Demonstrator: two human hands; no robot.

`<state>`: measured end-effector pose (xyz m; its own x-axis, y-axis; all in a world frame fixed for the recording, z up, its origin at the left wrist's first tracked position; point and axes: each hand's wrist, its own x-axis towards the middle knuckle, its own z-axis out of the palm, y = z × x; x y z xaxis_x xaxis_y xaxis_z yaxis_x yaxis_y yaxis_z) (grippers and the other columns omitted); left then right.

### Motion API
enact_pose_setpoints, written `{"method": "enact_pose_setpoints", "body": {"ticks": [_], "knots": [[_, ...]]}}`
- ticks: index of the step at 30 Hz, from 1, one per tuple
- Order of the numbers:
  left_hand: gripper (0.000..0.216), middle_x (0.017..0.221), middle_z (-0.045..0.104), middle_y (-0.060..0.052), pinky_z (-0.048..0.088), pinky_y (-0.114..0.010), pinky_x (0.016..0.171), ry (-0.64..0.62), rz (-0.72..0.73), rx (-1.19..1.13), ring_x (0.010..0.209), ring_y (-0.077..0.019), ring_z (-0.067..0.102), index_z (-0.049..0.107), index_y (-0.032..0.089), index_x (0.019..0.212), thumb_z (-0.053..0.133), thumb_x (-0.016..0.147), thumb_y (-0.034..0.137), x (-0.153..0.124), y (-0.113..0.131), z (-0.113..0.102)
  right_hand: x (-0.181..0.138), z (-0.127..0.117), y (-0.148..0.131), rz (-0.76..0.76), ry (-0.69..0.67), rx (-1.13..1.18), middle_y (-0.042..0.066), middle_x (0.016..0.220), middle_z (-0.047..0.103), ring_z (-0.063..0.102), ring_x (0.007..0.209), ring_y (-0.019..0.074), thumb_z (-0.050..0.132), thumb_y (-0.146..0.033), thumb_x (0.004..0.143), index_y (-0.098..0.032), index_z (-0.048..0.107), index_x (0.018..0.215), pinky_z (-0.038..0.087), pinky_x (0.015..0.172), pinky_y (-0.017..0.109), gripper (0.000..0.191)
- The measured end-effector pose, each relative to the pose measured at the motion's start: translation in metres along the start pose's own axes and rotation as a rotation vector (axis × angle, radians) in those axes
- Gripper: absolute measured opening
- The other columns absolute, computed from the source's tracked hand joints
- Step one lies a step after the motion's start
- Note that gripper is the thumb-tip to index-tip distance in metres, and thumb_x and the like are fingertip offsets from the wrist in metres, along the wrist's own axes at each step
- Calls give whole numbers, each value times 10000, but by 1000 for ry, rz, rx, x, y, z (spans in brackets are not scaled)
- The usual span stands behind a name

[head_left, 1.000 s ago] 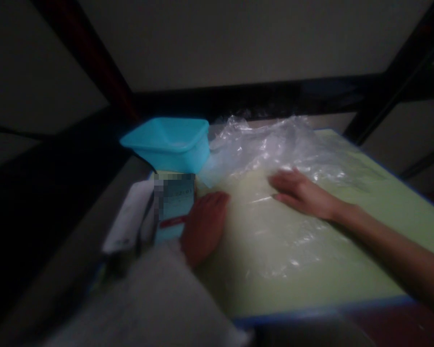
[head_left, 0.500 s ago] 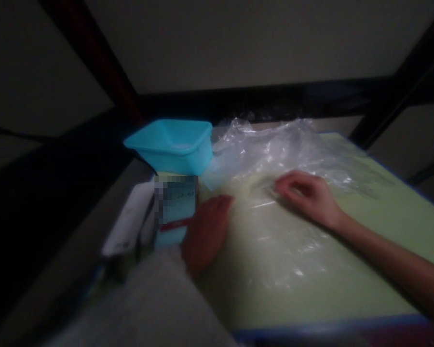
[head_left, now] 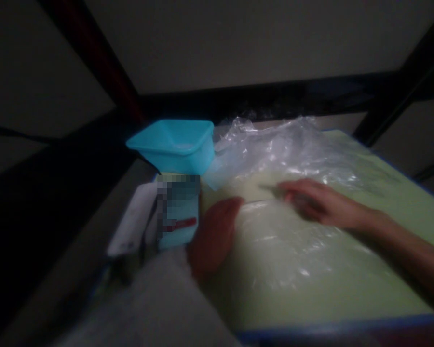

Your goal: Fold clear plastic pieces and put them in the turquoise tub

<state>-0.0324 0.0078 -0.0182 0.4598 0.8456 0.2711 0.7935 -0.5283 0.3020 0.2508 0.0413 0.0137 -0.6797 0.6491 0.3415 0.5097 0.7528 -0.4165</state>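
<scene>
A clear plastic sheet or bag (head_left: 285, 246) lies flat over the pale green tabletop, its straight upper edge running between my hands. My left hand (head_left: 217, 236) is closed, fingertips together at the left end of that edge. To the right, my right hand (head_left: 314, 201) is closed with fingers curled, just above the plastic. A thin greyish sliver (head_left: 265, 187) sticks out leftward from its fingertips; motion blur hides what kind of thing it is. Beyond the hands lies more crumpled clear plastic (head_left: 282, 149).
A turquoise plastic basin (head_left: 191, 159) stands at the back left. In front of it lies a phone-like device (head_left: 181, 209) with a lit screen, beside a white oblong object (head_left: 132, 219). Blue edging (head_left: 332, 325) borders the green tabletop (head_left: 376, 284). Dark frame bars surround the table.
My right hand has shifted slightly right and down and turned flatter, with the thin sliver now showing. My left hand has moved slightly right to the plastic's edge, uncovering more of the screen.
</scene>
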Motion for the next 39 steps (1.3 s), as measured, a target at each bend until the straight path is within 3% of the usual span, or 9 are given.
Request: {"method": "enact_pose_setpoints", "body": {"ticks": [3,7,12,16,19,30,36,39], "knots": [[385,1305,563,-97,395,-418,1074,-33,34,-31,1226,-210,505,513,140,1245,390,883,89,0,9,-4,0,-7,-3,-75,-90,-68,36,974,680,619,963,220,447,-93,809,-226,460,1324,473,889,388,532],[315,1201,624,-97,440,-446,1016,-29,11,-9,1138,-237,562,554,146,1183,465,881,150,2,16,-9,0,-15,-7,-103,-70,-88,29,860,697,641,866,218,410,-137,850,-217,545,1220,484,856,385,402],[332,1182,633,-91,452,-444,991,-15,-27,-14,1119,-239,569,552,152,1170,496,847,97,2,15,-9,1,-10,-14,-113,-28,-68,67,1120,665,620,1000,227,383,-226,909,-211,541,1232,474,893,398,360],[339,1189,633,-91,449,-444,993,-9,-54,-39,1113,-239,574,545,152,1180,504,846,102,2,16,-10,3,0,-20,-98,-146,-51,68,1391,497,495,1236,218,407,-245,946,-228,341,1418,324,1082,464,477],[349,1184,638,-83,455,-434,987,11,-45,-54,1105,-233,581,536,164,1189,506,845,111,2,18,-11,2,6,-20,-111,-187,-22,66,1394,496,472,1264,218,467,-271,935,-236,326,1431,240,1127,493,516],[255,1064,691,-70,508,-397,895,32,-14,97,982,-224,636,601,184,1092,506,858,150,2,22,-15,3,7,-20,-124,-184,-74,89,1240,621,557,1163,217,459,-261,945,-198,505,1318,441,1005,426,382],[153,815,699,-75,540,-417,765,-64,-48,355,799,-245,661,647,159,943,516,865,146,4,28,-26,1,10,-19,-160,-140,-250,110,1199,646,595,1120,237,397,-264,965,-147,566,1246,440,1013,445,347],[165,838,704,-80,546,-424,770,-51,-30,352,800,-244,664,643,153,956,502,872,141,3,30,-25,2,14,-28,-89,-100,-286,124,1248,615,584,1141,237,365,-277,973,-132,540,1275,424,1031,450,378]]}}
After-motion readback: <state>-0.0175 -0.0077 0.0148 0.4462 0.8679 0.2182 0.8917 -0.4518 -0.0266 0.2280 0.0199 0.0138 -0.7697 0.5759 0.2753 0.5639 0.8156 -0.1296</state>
